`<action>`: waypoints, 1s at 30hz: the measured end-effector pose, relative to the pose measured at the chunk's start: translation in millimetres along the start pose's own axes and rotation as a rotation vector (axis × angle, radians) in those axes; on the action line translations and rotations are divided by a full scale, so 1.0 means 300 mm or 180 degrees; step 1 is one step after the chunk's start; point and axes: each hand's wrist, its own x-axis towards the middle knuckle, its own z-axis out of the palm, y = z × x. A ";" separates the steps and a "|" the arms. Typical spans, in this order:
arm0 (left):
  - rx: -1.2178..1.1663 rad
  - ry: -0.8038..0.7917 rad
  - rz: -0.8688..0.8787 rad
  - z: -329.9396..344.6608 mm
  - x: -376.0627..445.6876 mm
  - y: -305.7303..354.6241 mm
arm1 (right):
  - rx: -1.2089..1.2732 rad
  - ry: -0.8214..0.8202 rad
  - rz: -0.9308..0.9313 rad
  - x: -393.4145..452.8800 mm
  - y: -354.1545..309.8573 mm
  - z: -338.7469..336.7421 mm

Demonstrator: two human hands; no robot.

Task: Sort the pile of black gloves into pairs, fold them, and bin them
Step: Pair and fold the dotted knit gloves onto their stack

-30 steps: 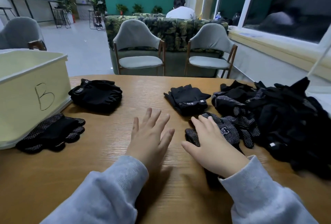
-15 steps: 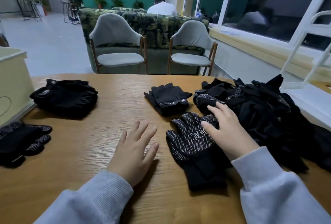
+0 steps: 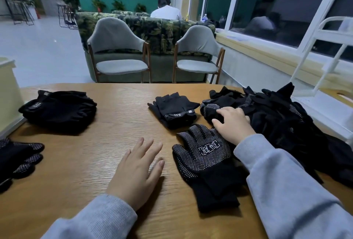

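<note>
- Centre of the frame, on the counter (image 3: 114, 158): left hand (image 3: 136, 172) flat, fingers (image 3: 150, 148) spread.
- Just right of it: dotted glove (image 3: 204, 158), cuff toward the lower edge.
- Above that glove: strapped glove pair (image 3: 172, 109).
- Right side of the frame: glove pile (image 3: 282, 122), right hand (image 3: 234, 122) resting on its left edge.
- Upper left of the counter: folded gloves (image 3: 59, 109).
- Lower left edge: dotted pair (image 3: 18, 159), partly cut off.
- Far left edge: bin (image 3: 8, 93) on the counter.
- Behind the counter: two chairs (image 3: 118, 51), then a sofa (image 3: 158, 28).
</note>
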 end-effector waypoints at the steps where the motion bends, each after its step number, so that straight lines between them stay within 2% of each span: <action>1: 0.0030 -0.0016 0.0003 0.001 0.000 -0.001 | -0.0005 0.0035 -0.0012 -0.004 -0.001 0.000; 5: 0.0062 -0.0027 0.0009 -0.004 0.001 0.002 | -0.0049 0.0241 -0.0108 -0.032 0.003 0.006; 15: 0.0041 -0.0071 -0.0041 -0.004 -0.003 0.000 | 0.0486 0.0948 -0.0272 -0.043 0.024 -0.018; 27: 0.0043 -0.0070 -0.0041 -0.004 -0.004 0.002 | 0.0747 0.2324 -0.0814 -0.039 0.042 -0.031; 30: 0.0008 -0.0049 0.0005 -0.003 -0.004 -0.001 | 0.0810 0.2517 -0.1024 -0.045 0.020 -0.074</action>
